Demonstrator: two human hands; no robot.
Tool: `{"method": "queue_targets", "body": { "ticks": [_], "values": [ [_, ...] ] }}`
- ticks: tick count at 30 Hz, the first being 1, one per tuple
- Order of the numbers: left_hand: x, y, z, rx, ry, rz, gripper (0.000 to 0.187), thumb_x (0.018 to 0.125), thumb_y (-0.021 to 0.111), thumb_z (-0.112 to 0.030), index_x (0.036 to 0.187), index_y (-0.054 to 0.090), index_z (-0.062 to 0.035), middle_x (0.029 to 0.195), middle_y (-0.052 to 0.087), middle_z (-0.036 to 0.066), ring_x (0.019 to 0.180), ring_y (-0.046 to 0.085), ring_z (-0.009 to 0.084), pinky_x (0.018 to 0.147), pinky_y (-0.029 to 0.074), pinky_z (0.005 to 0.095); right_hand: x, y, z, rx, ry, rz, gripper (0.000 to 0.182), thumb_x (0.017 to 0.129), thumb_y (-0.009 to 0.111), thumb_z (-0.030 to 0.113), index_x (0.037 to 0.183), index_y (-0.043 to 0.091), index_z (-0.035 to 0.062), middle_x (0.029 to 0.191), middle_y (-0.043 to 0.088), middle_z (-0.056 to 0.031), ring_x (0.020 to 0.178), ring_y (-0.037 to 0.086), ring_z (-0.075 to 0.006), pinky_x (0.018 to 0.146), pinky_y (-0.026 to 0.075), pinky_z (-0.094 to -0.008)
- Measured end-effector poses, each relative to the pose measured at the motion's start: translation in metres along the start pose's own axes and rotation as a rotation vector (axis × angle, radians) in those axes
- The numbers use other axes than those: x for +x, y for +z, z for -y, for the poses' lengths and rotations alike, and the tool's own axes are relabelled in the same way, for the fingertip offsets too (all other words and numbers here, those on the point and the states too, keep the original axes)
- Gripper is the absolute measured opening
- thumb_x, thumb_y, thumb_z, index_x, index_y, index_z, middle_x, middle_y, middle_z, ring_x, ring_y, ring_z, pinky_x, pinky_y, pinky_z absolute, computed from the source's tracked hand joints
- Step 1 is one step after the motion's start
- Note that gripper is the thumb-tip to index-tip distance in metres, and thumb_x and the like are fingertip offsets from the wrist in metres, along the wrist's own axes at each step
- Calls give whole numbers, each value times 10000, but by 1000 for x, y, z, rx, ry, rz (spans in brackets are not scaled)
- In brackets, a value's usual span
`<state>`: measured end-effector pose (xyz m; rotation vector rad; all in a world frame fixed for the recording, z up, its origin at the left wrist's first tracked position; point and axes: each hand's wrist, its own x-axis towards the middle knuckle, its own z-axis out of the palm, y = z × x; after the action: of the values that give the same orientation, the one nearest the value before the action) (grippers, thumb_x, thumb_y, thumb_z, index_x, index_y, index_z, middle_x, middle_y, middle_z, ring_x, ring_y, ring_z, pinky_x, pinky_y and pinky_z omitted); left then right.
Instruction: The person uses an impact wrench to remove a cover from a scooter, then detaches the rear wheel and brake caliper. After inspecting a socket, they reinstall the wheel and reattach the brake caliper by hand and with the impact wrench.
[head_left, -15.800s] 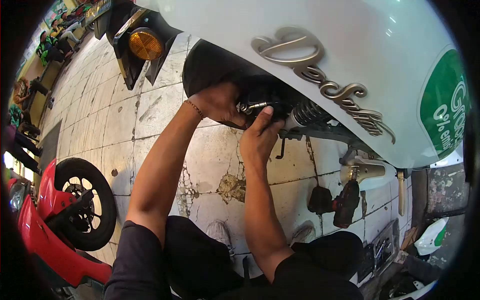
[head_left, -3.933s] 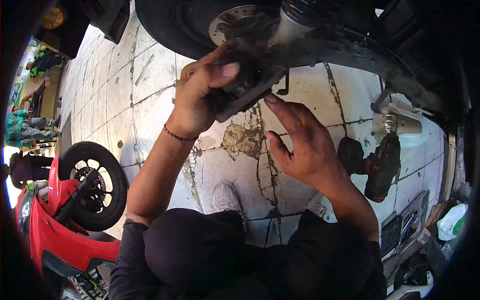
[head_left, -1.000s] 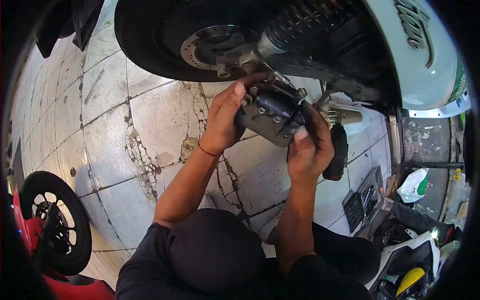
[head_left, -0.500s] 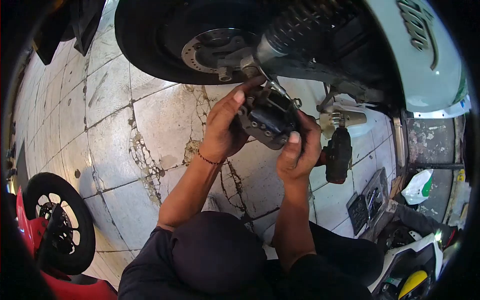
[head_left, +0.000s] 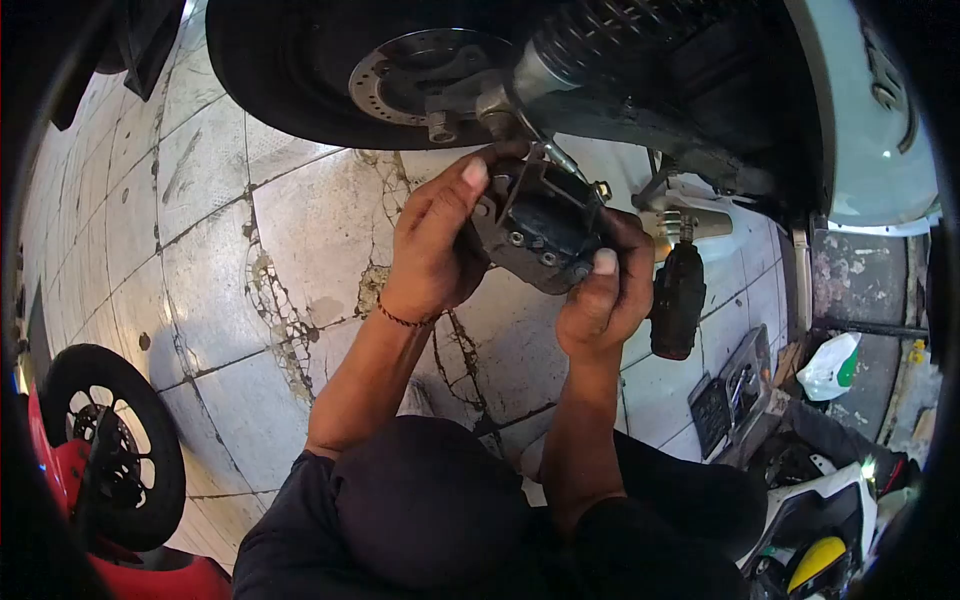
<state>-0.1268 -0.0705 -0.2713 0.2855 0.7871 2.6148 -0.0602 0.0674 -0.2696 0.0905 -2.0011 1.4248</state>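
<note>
A black brake caliper (head_left: 545,222) is held up between my two hands, below the rear wheel of a scooter. My left hand (head_left: 436,235) grips its left end, thumb on top and fingers behind. On its right end my right hand (head_left: 606,292) is closed, the thumb pressed near a bolt. A brake hose with a metal fitting (head_left: 562,158) runs from the caliper's top up past the shock absorber (head_left: 575,60). Above the caliper is the drilled brake disc (head_left: 370,92), with the axle nut (head_left: 441,127) below it. The undersides of the fingers are hidden.
An impact driver (head_left: 677,300) stands on the tiled floor (head_left: 300,220) right of my right hand. Farther right are an open tool case (head_left: 740,385) and a white-green bag (head_left: 831,367). A red motorcycle's wheel (head_left: 115,450) is at the lower left.
The caliper is turned slightly in my hands, showing more of its bolted face. Both hands keep their hold. The view has shifted a little, with the scooter slightly higher in the picture.
</note>
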Motion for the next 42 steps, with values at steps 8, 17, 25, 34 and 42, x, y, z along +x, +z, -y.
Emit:
{"method": "queue_targets", "body": {
  "ticks": [8, 17, 25, 34, 42],
  "values": [
    [-1, 6, -2, -58, -2, -12, 426, 1002, 487, -277, 1237, 543, 74, 1117, 640, 147, 989, 642, 203, 870, 532, 327, 3, 4, -2, 14, -16, -85, 389, 915, 479, 253, 1055, 576, -97, 1032, 608, -165, 940, 559, -190, 872, 438, -324],
    [-1, 7, 5, 10, 73, 12, 432, 1019, 466, -284, 1285, 504, 54, 1178, 610, 139, 1076, 605, 200, 918, 509, 338, -3, -4, 8, 321, 312, -71, 442, 979, 515, 256, 1233, 506, -106, 1200, 574, -185, 1101, 569, -249, 982, 439, -385],
    [6, -15, 13, -34, 49, 139, 452, 1009, 481, -277, 1331, 466, 39, 1241, 581, 151, 1134, 579, 223, 954, 488, 366, -13, 0, 12, 403, 409, -104, 612, 960, 585, 351, 1335, 445, -112, 1223, 579, -168, 1133, 554, -213, 981, 432, -341],
    [7, -9, 5, -65, -54, 93, 484, 1019, 449, -325, 1328, 466, 47, 1210, 598, 140, 1073, 608, 204, 926, 503, 355, -9, 2, 6, 246, 366, -93, 508, 976, 568, 229, 1350, 443, -91, 1244, 584, -166, 1136, 570, -219, 1003, 436, -346],
    [7, -1, -3, -40, -81, 24, 468, 1018, 463, -315, 1311, 478, 49, 1179, 606, 113, 1036, 613, 189, 918, 494, 328, -5, 13, 13, 127, 396, -189, 379, 996, 510, 129, 1286, 491, -114, 1217, 599, -185, 1082, 603, -226, 1003, 443, -349]
  ]
}}
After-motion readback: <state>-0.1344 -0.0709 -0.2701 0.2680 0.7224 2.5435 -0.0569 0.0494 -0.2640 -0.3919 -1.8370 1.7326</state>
